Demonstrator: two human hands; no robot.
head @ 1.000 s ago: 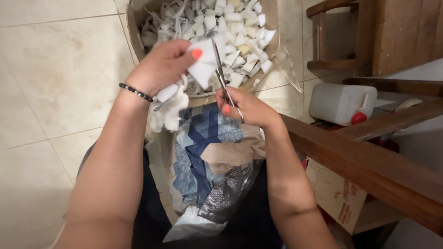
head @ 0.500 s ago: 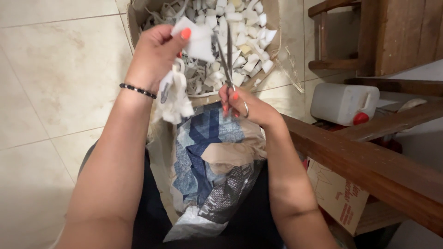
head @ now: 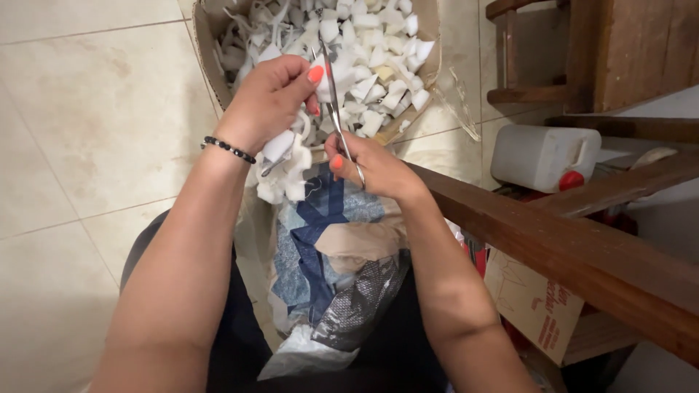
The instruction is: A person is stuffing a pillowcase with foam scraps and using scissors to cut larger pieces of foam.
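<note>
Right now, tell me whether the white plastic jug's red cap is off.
No. The red cap sits on the white jug beside the wooden rail.

White foam strip (head: 287, 164): soft, ragged-edged, bunched, gripped in the left hand (head: 266, 102), loose end hanging toward 6 o'clock, upper end pinched at the blades. Scissors (head: 336, 109): slim, metal, nearly upright, tips pointing to 12 o'clock, handles at 6 o'clock in the right hand (head: 375, 169), blades nearly closed.
</note>
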